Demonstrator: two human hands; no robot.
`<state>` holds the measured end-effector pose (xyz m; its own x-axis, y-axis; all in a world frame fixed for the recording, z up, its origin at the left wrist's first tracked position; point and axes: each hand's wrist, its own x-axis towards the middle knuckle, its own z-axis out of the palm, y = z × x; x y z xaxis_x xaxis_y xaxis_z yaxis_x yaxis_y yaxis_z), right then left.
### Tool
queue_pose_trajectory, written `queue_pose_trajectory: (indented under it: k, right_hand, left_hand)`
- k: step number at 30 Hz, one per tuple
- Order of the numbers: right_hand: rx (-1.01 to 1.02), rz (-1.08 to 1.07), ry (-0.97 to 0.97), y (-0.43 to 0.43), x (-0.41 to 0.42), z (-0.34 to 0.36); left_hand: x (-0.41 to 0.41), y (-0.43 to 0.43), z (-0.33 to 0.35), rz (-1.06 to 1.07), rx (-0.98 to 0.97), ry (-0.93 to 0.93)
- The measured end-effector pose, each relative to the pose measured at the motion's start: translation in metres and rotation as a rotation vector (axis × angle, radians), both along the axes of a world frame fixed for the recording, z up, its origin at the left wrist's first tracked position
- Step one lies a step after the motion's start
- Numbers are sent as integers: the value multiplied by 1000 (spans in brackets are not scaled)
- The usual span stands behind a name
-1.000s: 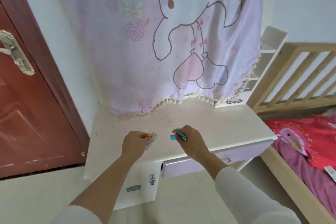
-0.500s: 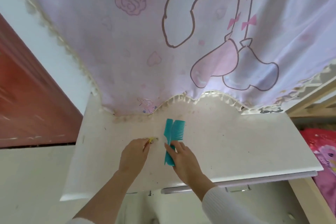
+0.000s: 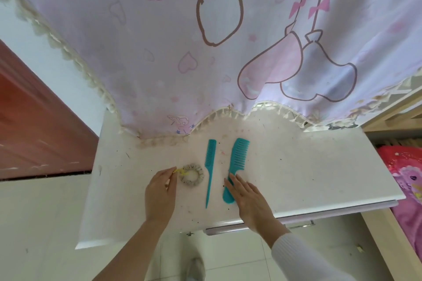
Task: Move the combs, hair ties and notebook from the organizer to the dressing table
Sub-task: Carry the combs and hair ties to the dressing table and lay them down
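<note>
Although the notebook and the organizer are not in view, part of the transfer appears complete on the dressing table (image 3: 308,173). A large pink cloth (image 3: 228,41) hangs over the back of the table at 12 o'clock; its fringed hem touches the tabletop but covers none of the items. A red door (image 3: 34,121) stands at 9 o'clock and pink bedding (image 3: 406,178) at 3 o'clock, both well clear.

The wide-tooth comb (image 3: 237,159) lies flat just right of centre. The right hand (image 3: 249,201) rests open on its handle at 6 o'clock, fingers flat, not clenched. The tail comb (image 3: 210,166) lies released just beside it at 9 o'clock, parallel and apart.

The grey hair tie (image 3: 191,173) lies flat beside the tail comb. The left hand (image 3: 159,191) pinches a small yellow hair tie (image 3: 180,170) touching its rim.

Judged remaining: release both hands, then fetch the notebook. Nothing obstructs placement.
</note>
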<state>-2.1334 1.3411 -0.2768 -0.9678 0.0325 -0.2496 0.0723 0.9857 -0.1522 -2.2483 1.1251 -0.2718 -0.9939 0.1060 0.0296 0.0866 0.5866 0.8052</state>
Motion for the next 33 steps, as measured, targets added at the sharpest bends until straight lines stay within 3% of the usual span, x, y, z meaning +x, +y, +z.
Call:
queue_pose_trajectory:
  k: [3, 8, 11, 14, 21, 33]
  right_hand:
    - [-27, -27, -36, -5, 1, -5]
    - [-21, -103, -64, -20, -3, -2]
    - [-24, -155, -86, -29, -6, 8]
    - [-48, -259, -62, -42, -2, 24]
    - [-107, -639, 129, -93, 91, 85]
    - [-93, -1527, 289, -281, 426, 125]
  left_hand:
    - [2, -15, 2, -7, -22, 15]
    - [15, -38, -8, -355, -481, -88]
    - [11, -38, 2, -420, -576, -146]
    - [6, -32, 22, -450, -595, -154]
    - [41, -6, 76, -687, -443, 83]
    - [355, -39, 100, -1584, -316, 264]
